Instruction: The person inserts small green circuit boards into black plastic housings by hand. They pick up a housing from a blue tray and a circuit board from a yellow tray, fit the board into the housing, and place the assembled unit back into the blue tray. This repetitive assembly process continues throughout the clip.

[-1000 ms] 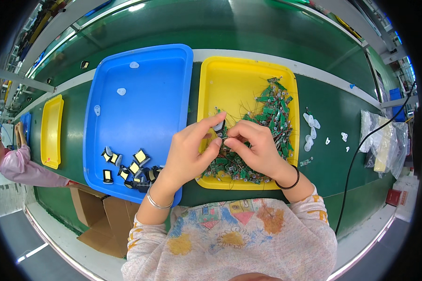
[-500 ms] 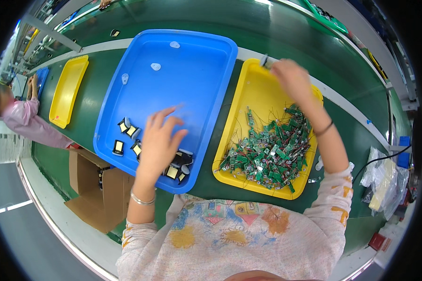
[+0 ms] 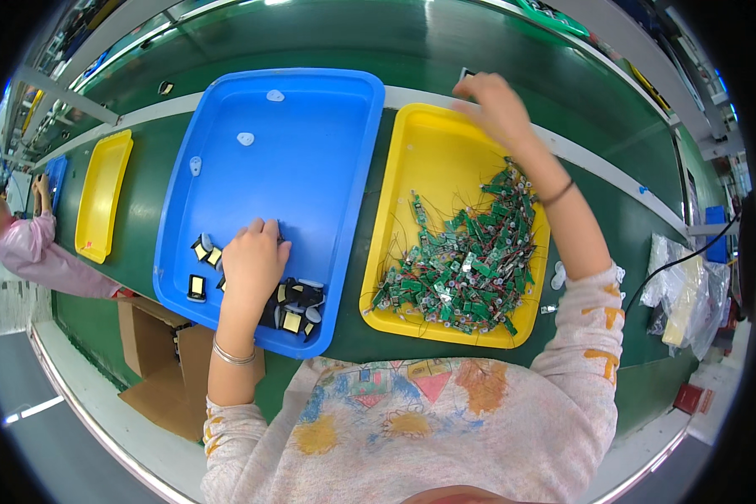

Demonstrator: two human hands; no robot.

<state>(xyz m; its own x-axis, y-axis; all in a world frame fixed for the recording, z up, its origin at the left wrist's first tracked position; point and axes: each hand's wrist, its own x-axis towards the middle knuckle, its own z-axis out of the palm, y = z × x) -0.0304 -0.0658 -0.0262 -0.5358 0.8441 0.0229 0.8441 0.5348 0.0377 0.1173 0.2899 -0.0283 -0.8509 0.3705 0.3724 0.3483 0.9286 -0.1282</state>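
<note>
Down in the near corner of the blue tray (image 3: 311, 160) rests the left hand (image 3: 252, 262), palm down with the fingers curled, on top of a little bunch of small black and yellow square parts (image 3: 292, 307). Some parts peek out on both sides of the hand, touching it. I cannot tell if the fingers have hold of one. These parts are small flat squares, dark at the edge and yellow in the middle, and a few have white bits on them. Most of the blue tray is bare, with three small white bits lying far up in it.

Far across, the right hand (image 3: 494, 107) reaches to the far edge of the yellow tray (image 3: 428, 168). Its fingers are bent, and I cannot tell what they hold. Inside that yellow tray sits a big heap of small green boards (image 3: 470, 260) with thin wires, piled on the near right side, well apart from the right hand.
</note>
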